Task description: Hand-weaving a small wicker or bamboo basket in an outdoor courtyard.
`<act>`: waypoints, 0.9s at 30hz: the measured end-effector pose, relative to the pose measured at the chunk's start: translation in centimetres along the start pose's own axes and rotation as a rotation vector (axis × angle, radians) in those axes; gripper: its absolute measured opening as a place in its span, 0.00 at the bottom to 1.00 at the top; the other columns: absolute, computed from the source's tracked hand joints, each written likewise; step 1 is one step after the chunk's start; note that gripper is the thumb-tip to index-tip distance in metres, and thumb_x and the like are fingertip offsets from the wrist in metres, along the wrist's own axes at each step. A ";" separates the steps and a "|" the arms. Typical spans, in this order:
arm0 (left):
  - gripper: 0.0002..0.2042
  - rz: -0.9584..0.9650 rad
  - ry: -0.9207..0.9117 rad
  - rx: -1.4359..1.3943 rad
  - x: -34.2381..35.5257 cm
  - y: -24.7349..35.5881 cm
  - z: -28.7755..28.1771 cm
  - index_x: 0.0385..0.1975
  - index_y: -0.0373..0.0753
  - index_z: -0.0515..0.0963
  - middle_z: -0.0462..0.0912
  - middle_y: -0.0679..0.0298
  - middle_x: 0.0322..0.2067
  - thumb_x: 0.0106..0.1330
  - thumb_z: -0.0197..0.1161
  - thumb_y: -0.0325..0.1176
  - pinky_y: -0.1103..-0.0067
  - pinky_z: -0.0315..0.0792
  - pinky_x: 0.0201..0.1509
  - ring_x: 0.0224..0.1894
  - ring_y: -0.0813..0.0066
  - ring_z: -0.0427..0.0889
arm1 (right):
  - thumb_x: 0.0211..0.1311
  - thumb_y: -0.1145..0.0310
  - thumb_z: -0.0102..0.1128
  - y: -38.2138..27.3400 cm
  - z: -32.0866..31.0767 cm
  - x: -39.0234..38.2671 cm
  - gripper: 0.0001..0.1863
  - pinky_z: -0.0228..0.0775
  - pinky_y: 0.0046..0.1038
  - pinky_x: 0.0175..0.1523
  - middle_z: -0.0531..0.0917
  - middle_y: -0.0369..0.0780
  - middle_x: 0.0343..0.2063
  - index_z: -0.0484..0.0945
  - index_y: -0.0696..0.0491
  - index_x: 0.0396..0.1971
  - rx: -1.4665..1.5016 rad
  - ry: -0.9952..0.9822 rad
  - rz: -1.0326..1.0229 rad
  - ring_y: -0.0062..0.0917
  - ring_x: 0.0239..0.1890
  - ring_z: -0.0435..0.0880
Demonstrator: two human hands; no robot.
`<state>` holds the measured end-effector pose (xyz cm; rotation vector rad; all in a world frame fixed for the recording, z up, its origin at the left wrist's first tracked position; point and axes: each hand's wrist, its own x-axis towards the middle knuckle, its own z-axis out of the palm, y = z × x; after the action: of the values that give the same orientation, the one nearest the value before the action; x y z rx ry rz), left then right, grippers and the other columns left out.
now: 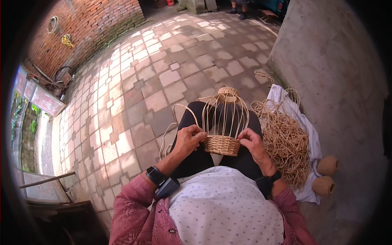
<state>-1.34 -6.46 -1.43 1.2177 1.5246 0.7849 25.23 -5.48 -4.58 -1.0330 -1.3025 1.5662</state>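
On our lap | both hands, left hand (188, 139) and right hand (251, 143), fingers clamped on half-woven wicker basket (222, 145) | light, springy; grip woven band.

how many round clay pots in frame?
2. One clay pot lies at the right by the white cloth; the other pot sits just below it. More may be hidden.

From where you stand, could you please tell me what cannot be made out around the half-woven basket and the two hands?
Head view only:
- Left hand: its fingertips are hidden behind the half-woven basket, so the grip is unclear.
- Right hand: whether its fingers pinch a strand is too small to tell.
- Basket's underside: hidden against the lap.
- Person at the top edge: cut off above the feet.
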 end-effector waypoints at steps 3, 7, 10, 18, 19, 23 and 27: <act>0.08 0.112 0.043 -0.005 0.8 -0.3 0.1 0.30 0.34 0.79 0.80 0.66 0.21 0.62 0.63 0.33 0.83 0.70 0.21 0.19 0.83 0.74 | 0.57 0.79 0.53 0.2 -0.1 0.0 0.04 0.65 0.16 0.44 0.76 0.30 0.31 0.75 0.55 0.32 -0.064 -0.012 0.001 0.12 0.35 0.73; 0.06 0.480 0.043 -0.012 2.6 -1.5 0.1 0.32 0.35 0.80 0.79 0.68 0.22 0.62 0.64 0.31 0.82 0.70 0.24 0.21 0.84 0.74 | 0.57 0.79 0.53 0.0 0.1 -0.1 0.05 0.65 0.16 0.45 0.76 0.30 0.31 0.75 0.55 0.32 -0.068 -0.014 0.020 0.11 0.36 0.73; 0.07 0.620 0.023 0.069 3.0 -0.6 0.4 0.33 0.36 0.79 0.79 0.63 0.21 0.59 0.64 0.30 0.77 0.72 0.29 0.22 0.75 0.77 | 0.58 0.79 0.53 0.3 -0.1 -0.3 0.05 0.65 0.16 0.45 0.76 0.30 0.31 0.74 0.55 0.32 -0.004 -0.002 0.021 0.11 0.36 0.73; 0.20 0.349 0.089 0.131 2.5 -0.2 1.8 0.47 0.41 0.71 0.79 0.62 0.21 0.53 0.65 0.26 0.73 0.75 0.30 0.24 0.72 0.80 | 0.58 0.79 0.53 0.3 0.0 -0.4 0.05 0.65 0.16 0.45 0.76 0.30 0.32 0.74 0.55 0.33 -0.004 -0.014 0.023 0.11 0.36 0.73; 0.21 0.164 0.009 -0.137 2.5 -0.3 1.5 0.49 0.39 0.71 0.79 0.64 0.23 0.54 0.66 0.26 0.77 0.75 0.27 0.25 0.78 0.80 | 0.58 0.79 0.53 0.3 -0.2 -0.3 0.05 0.65 0.16 0.45 0.76 0.30 0.32 0.74 0.55 0.33 -0.004 -0.012 0.023 0.11 0.36 0.73; 0.13 0.036 -0.002 -0.230 1.7 -0.8 0.4 0.44 0.34 0.72 0.78 0.66 0.25 0.60 0.63 0.27 0.83 0.77 0.27 0.26 0.80 0.78 | 0.58 0.79 0.53 0.3 -0.3 -0.3 0.05 0.65 0.16 0.45 0.75 0.29 0.32 0.74 0.54 0.33 -0.002 -0.011 0.021 0.11 0.36 0.73; 0.09 0.052 0.002 0.209 2.7 -1.4 -0.3 0.39 0.34 0.73 0.79 0.64 0.26 0.63 0.61 0.29 0.81 0.78 0.29 0.28 0.78 0.80 | 0.57 0.79 0.53 0.6 -0.9 -0.4 0.05 0.66 0.17 0.45 0.75 0.30 0.31 0.73 0.54 0.32 0.000 0.002 0.047 0.12 0.36 0.73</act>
<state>-2.05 -4.21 -3.38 1.4151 1.6131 0.6730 26.14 -5.64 -5.22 -1.0719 -1.2847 1.6003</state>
